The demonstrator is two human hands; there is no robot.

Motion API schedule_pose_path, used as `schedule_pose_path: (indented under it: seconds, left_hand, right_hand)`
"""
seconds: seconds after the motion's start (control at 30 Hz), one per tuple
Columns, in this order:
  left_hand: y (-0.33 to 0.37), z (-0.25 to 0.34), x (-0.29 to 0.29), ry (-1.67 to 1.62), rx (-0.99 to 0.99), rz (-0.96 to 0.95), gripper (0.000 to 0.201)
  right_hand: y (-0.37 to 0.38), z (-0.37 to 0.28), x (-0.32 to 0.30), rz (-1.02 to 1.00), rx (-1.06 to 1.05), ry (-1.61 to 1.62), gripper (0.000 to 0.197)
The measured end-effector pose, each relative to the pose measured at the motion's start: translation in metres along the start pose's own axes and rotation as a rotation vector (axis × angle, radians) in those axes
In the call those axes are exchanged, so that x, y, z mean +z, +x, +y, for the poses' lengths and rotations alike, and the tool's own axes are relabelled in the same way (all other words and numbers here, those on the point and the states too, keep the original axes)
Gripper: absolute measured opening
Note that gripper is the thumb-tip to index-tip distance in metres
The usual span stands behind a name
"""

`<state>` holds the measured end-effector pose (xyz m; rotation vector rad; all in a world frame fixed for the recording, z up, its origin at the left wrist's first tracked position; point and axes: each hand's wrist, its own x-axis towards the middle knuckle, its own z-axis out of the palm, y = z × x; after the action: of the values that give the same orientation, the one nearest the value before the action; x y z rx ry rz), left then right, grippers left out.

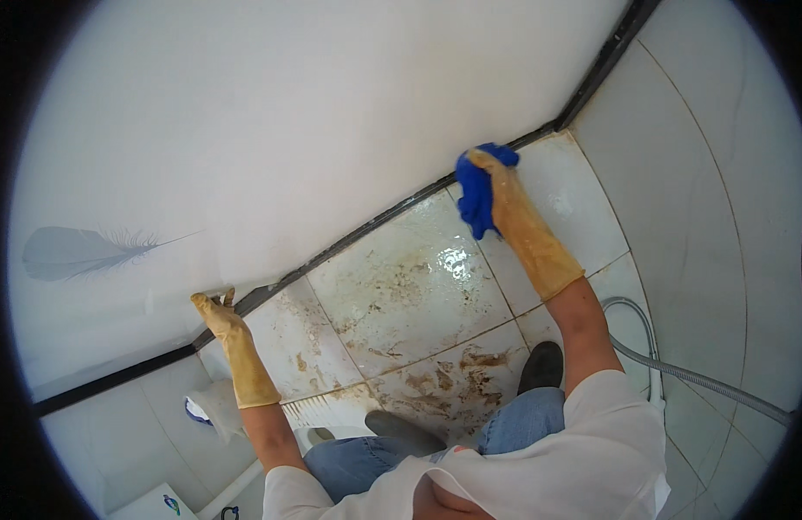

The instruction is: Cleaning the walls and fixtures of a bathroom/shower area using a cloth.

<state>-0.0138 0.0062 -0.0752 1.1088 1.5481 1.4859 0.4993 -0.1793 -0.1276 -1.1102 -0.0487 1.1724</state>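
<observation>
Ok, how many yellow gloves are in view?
2: the left glove, worn near the dark strip, and the right glove, worn and gripping the blue cloth.

Between the person's left hand (223, 319) and right hand (503, 195), a hand could pass over the soiled floor tiles (401, 282), while the dark frame (366, 228) and white panel (323, 104) bar the far side. Nearer the body, boots (541, 366) stand in the way (jeans-clad knees (524, 420) crowd behind them). Beyond the right forearm, a grey hose (722, 390) curves before the tiled wall (691, 199).
</observation>
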Motion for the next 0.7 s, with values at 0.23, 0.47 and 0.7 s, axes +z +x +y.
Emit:
schedule_pose_path:
  seconds: [0.23, 0.47, 0.7]
  left_hand:
    - [0.001, -0.009, 0.004, 0.002, -0.046, 0.015, 0.065]
    - [0.004, -0.018, 0.008, 0.003, -0.022, -0.038, 0.067]
    - [0.01, -0.005, -0.012, -0.003, -0.008, -0.07, 0.064]
  right_hand:
    - [0.05, 0.087, 0.008, 0.381, -0.413, -0.667, 0.035]
    - [-0.008, 0.089, 0.068, -0.326, -0.857, -1.514, 0.019]
    - [-0.02, -0.013, 0.029, 0.177, -0.666, -1.377, 0.016]
